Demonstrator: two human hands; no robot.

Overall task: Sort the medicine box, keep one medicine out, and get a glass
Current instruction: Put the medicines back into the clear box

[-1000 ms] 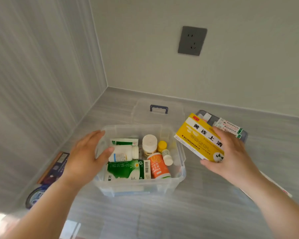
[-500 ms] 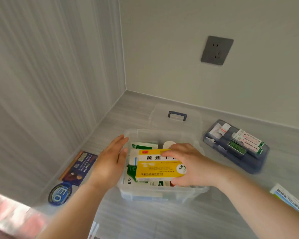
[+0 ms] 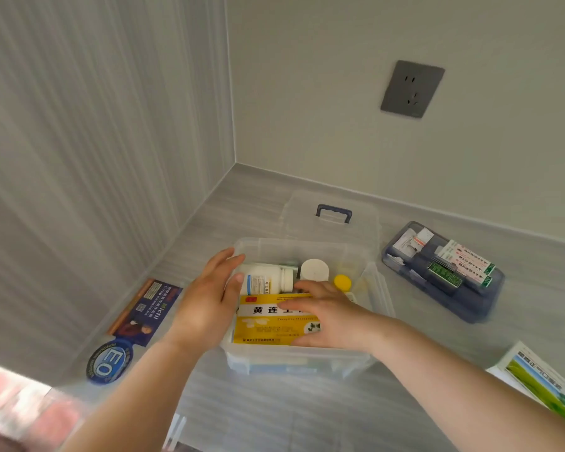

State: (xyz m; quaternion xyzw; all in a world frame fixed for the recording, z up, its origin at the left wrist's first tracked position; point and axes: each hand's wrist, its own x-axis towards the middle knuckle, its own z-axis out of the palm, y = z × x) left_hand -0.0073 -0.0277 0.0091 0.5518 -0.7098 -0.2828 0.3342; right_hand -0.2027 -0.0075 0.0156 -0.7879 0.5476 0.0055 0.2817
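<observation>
Your right hand (image 3: pixel 327 316) lies flat, fingers spread, on the yellow medicine carton (image 3: pixel 268 324), which sits face-up at the near side of the clear medicine box (image 3: pixel 377 288). Your left hand (image 3: pixel 209 301) cups the box's left wall, fingers loosely open, thumb just beside a white bottle (image 3: pixel 266 279) lying on its side. Behind the box rests its lid (image 3: pixel 330 216); to the right, well apart, a blue tray (image 3: pixel 470 305) holds more packets
</observation>
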